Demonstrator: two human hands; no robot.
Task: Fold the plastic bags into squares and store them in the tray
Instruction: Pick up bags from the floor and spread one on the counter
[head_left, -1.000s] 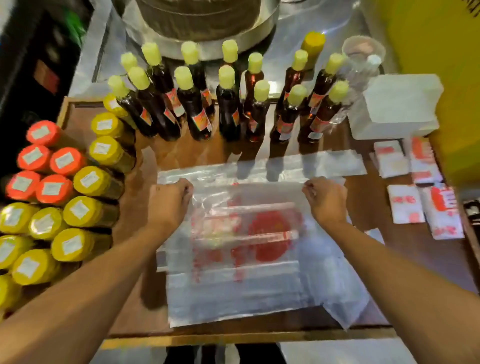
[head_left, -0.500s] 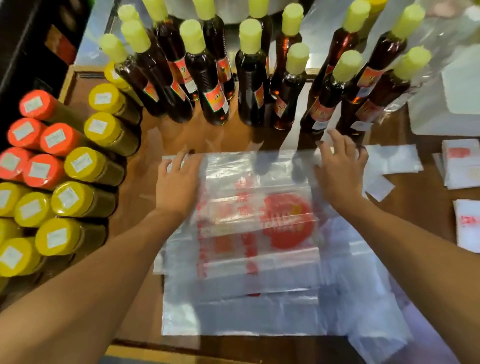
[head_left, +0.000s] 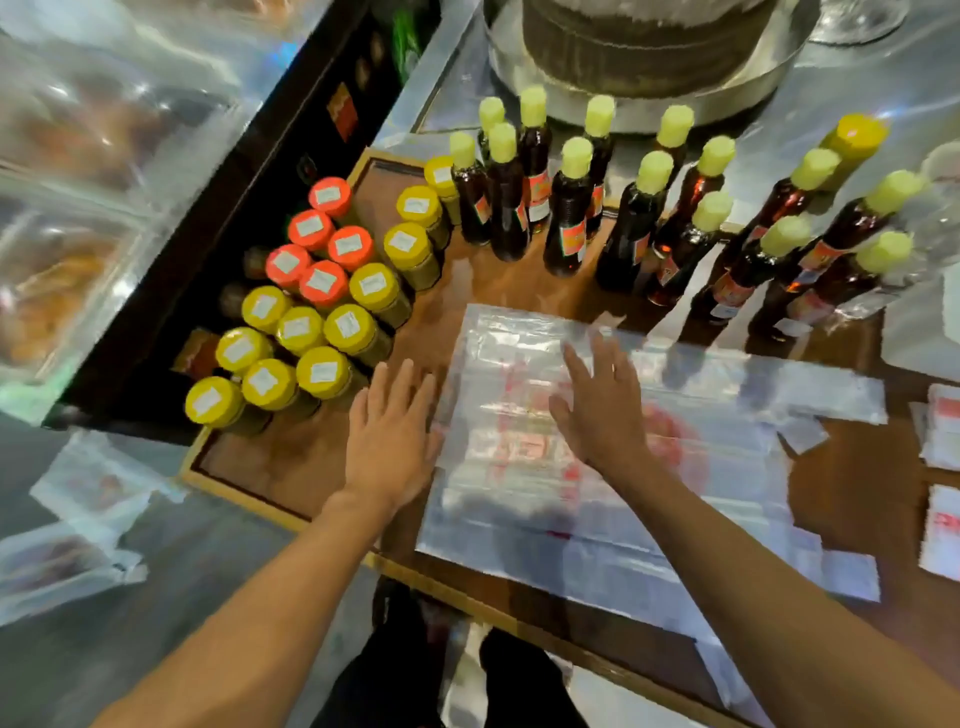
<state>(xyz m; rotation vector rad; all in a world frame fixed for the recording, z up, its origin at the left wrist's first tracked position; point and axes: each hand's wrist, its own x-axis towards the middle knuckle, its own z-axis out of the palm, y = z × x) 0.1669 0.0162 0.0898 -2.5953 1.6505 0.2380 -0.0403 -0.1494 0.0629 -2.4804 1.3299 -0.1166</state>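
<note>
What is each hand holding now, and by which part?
Nothing is held. The left hand lies flat at the plastic bag's left edge; the right hand is open over its middle.

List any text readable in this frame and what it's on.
None legible.
Plastic bags: red print, blurred.
Dark bottles: red labels, too small.
Jar lids: white stickers, no writing discernible.
Folded bags at right: red marks, blurred.

Two bare forearms, no sleeves in view. Left hand (head_left: 387, 447) and right hand (head_left: 605, 415): no rings, watch or gloves visible. Dark trousers (head_left: 524, 680) on the legs, seen below the arms.
</note>
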